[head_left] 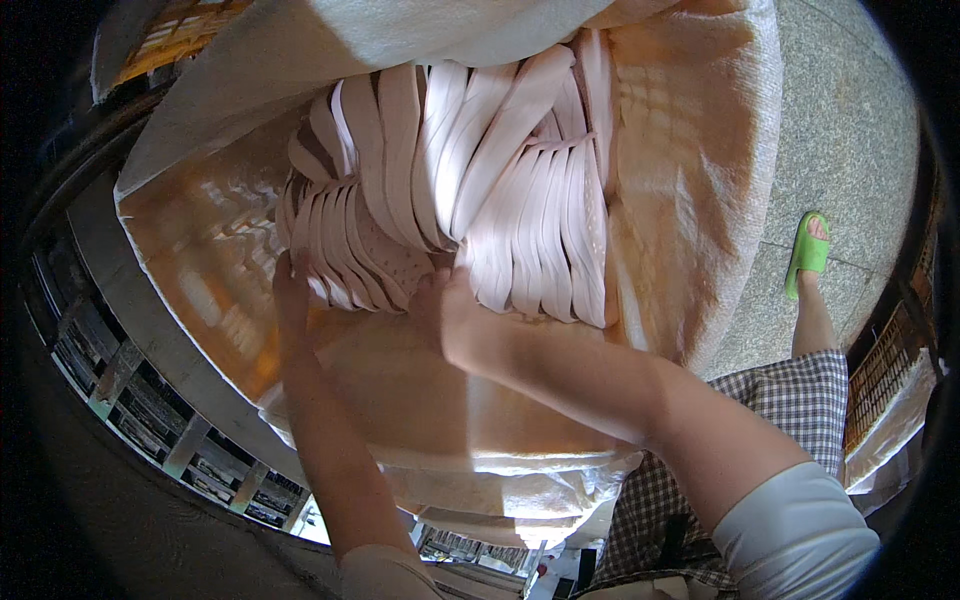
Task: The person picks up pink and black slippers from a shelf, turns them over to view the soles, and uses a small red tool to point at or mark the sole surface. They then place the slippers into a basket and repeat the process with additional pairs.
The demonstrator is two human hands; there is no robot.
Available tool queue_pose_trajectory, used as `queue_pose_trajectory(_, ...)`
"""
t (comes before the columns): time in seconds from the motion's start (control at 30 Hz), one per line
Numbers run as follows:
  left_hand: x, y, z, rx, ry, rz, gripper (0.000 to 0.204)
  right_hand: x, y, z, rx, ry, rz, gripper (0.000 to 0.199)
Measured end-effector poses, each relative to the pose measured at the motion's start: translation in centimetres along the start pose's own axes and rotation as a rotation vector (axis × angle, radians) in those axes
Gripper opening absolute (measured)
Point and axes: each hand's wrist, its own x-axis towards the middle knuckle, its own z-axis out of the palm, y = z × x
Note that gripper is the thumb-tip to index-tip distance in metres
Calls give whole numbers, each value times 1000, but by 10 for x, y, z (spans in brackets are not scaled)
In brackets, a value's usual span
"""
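Note:
Several pale pink, flat, sole-shaped pieces [530, 230] stand on edge in tight bundles inside a large woven sack [690, 170]. They look like shoe insoles. At the near left, one bundle of insoles [350, 250] lies between my two hands. My left hand [290, 285] presses against its left end, the fingers close together and partly in shadow. My right hand [437, 300] is closed at the bundle's near right edge, its fingertips hidden among the insoles. Farther off, another bundle [400, 150] leans over the others.
The sack's mouth is spread wide, with a white fold [440, 25] hanging over the far side. A dark railing-like frame [150, 400] curves along the left. At the right are grey floor tiles [840, 130], my foot in a green slipper [808, 250] and a yellowish slatted crate [885, 385].

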Motion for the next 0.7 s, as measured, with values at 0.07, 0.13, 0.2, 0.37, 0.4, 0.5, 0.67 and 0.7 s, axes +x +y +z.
queue_pose_trajectory(0.07, 14, 6, 0, 60, -53, -12, 66, -36, -6, -37, 161, 180, -144, 34)
queue_pose_trajectory(0.13, 28, 7, 7, 141, -70, -11, 68, -79, -9, -62, 322, 359, -329, 32)
queue_pose_trajectory(0.2, 38, 1, 12, 209, -70, -21, 70, -131, -5, -69, 468, 457, -488, 31)
queue_pose_trajectory(0.37, 64, -13, 7, 403, -22, 66, 75, -249, 15, -42, 936, 307, -543, 28)
queue_pose_trajectory(0.4, 65, -11, 10, 451, 14, 127, 75, -273, 22, -35, 916, 149, -518, 28)
queue_pose_trajectory(0.5, 36, 8, 34, 471, 319, -33, 73, -342, 51, -25, 932, 101, -375, 28)
queue_pose_trajectory(0.67, -140, 106, 121, -76, 614, 158, 60, -447, 95, -59, 814, 162, -70, 23)
queue_pose_trajectory(0.7, -194, 138, 138, -250, 595, 163, 55, -465, 97, -72, 791, 208, -38, 22)
